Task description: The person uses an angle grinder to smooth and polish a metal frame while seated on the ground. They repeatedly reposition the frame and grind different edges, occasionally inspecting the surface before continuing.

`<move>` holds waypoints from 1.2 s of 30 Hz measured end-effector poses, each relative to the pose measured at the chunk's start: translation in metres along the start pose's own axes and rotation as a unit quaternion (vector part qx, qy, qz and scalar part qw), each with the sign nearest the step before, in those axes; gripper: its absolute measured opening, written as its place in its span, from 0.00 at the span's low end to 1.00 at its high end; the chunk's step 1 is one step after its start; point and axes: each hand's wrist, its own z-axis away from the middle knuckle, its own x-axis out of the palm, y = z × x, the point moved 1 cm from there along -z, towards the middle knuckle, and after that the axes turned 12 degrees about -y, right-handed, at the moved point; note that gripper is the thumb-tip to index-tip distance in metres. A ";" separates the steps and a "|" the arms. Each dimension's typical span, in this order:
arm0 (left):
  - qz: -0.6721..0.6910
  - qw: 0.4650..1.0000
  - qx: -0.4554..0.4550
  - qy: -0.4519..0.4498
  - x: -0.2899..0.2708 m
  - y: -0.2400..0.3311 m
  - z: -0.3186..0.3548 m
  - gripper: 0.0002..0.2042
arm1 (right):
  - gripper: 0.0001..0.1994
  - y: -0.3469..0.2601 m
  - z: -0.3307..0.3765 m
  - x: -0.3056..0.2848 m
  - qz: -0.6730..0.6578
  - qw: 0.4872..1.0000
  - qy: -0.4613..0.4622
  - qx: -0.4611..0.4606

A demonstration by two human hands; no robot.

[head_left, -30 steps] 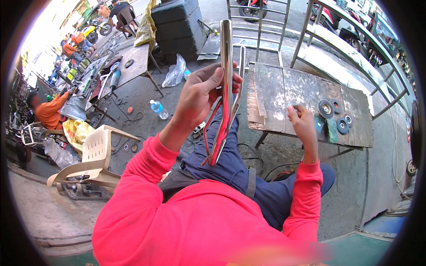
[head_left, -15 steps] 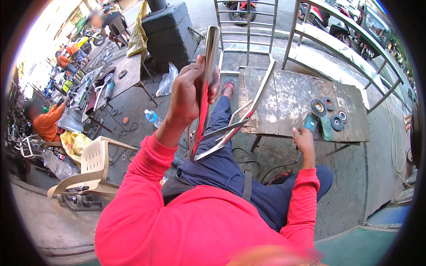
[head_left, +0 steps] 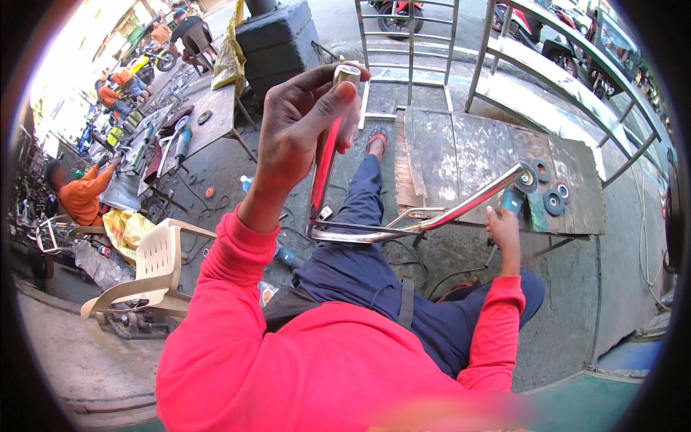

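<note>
My left hand [head_left: 306,129] is raised, with thumb and fingers closed around the upper end of a chromed bent-tube frame [head_left: 360,236]. The frame bends low over my lap, and its other leg reaches right over the wooden table's edge. That leg's end is close to the wheel of a teal angle grinder [head_left: 512,201]; I cannot tell whether they touch. My right hand [head_left: 502,227] is closed round the grinder's body at the near edge of the table. Several round abrasive discs [head_left: 553,201] lie beside the grinder, next to a green scrap [head_left: 537,210].
The worn wooden table [head_left: 461,151] stands front right, metal frames [head_left: 414,43] behind it. At left are a cream plastic chair [head_left: 158,255], another worktable [head_left: 209,129] with tools, and a person in orange [head_left: 83,198]. A second grinder [head_left: 289,257] and cords lie on the floor.
The frame's free leg has swung right and lower, from beside the table's left edge to near the grinder wheel. My left hand has turned at the tube's upper end. My right hand stays on the grinder.
</note>
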 end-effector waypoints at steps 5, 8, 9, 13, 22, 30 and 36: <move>0.010 1.000 -0.006 0.020 0.003 0.005 0.003 0.20 | 0.22 0.006 -0.002 0.000 0.009 1.000 0.006 -0.005; 0.067 0.997 -0.029 0.011 0.000 0.008 0.006 0.22 | 0.20 0.006 -0.002 0.000 0.038 0.999 0.013 -0.029; 0.097 0.995 -0.029 0.001 -0.001 0.008 0.007 0.23 | 0.19 0.006 -0.002 0.001 0.054 0.998 0.016 -0.042; 0.180 0.982 -0.047 -0.016 -0.006 0.007 0.007 0.23 | 0.21 0.004 -0.002 0.000 0.012 1.000 -0.002 -0.019; 0.233 0.970 -0.058 -0.046 -0.018 0.003 0.005 0.22 | 0.22 0.005 0.005 -0.003 0.089 0.993 0.024 -0.070; 0.081 0.997 -0.001 0.014 -0.014 0.000 0.004 0.23 | 0.22 -0.008 0.006 0.014 -0.079 0.992 -0.072 -0.063; 0.008 0.997 -0.067 0.044 -0.040 -0.045 -0.030 0.23 | 0.30 -0.060 0.025 0.019 -0.665 0.647 -0.315 -0.201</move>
